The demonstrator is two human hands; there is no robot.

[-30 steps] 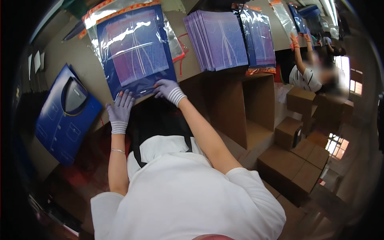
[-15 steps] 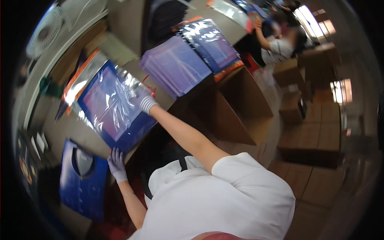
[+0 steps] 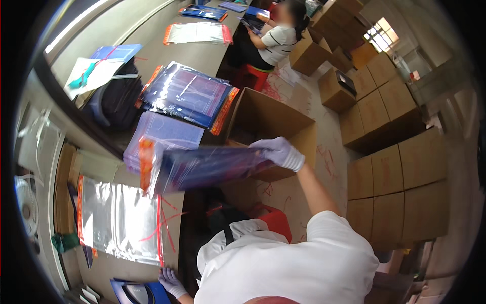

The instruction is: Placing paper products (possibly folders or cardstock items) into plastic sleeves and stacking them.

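Two gloved hands: both belong to the person in the white shirt (image 3: pixel 298 263) at the near edge, and they work well apart.
Right hand: the right hand (image 3: pixel 281 151) is raised over the middle of the scene, fingers curled and pinching the right end of a bagged blue item.
Held thing: the blue folded item in a clear plastic bag (image 3: pixel 202 167) hangs in the air, stretching left from the hand, its orange-red sealing strip at the far left end, away from the glove.
Position of the bag: it hovers above the table edge and beside the open cardboard box (image 3: pixel 273 126), whose mouth lies just behind the hand.
Left hand: the left hand (image 3: pixel 172 281) is low at the near left, fingers spread lightly, resting on the table (image 3: pixel 126 273) just beside a dark blue item (image 3: pixel 136 293); whether it grips that item I cannot tell.
Near left on the table: one flat empty clear bag (image 3: pixel 121 220) with red edge strips lies between the two hands.
Far left: a stack of purple-blue folded pieces (image 3: pixel 162 137) sits under the held bag's left end, and beyond it a pile of bagged blue items (image 3: pixel 190 96).
Far: another person (image 3: pixel 276 35) sits at the same table.
Right: stacked closed cartons (image 3: pixel 400 187) line the floor.
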